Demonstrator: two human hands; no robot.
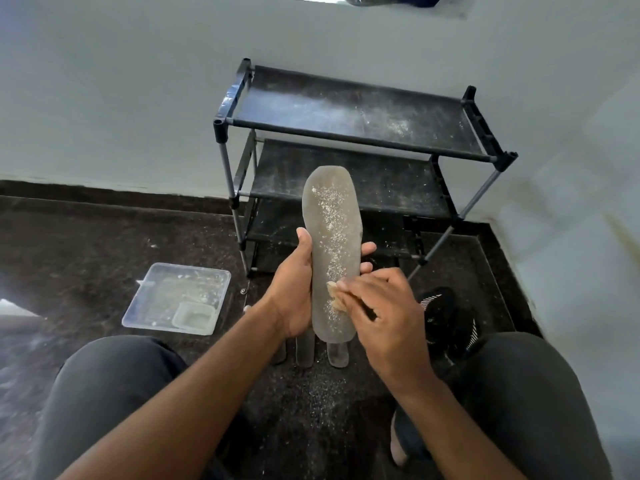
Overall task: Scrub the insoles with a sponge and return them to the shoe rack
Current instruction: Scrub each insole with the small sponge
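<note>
Crumb-flecked grey insole (pixel 331 251) between hands, pale sponge (pixel 333 295) against it

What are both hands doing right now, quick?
Left hand: closed around the insole, holding it upright.
Right hand: closed on the sponge, pressing it against the insole.
</note>
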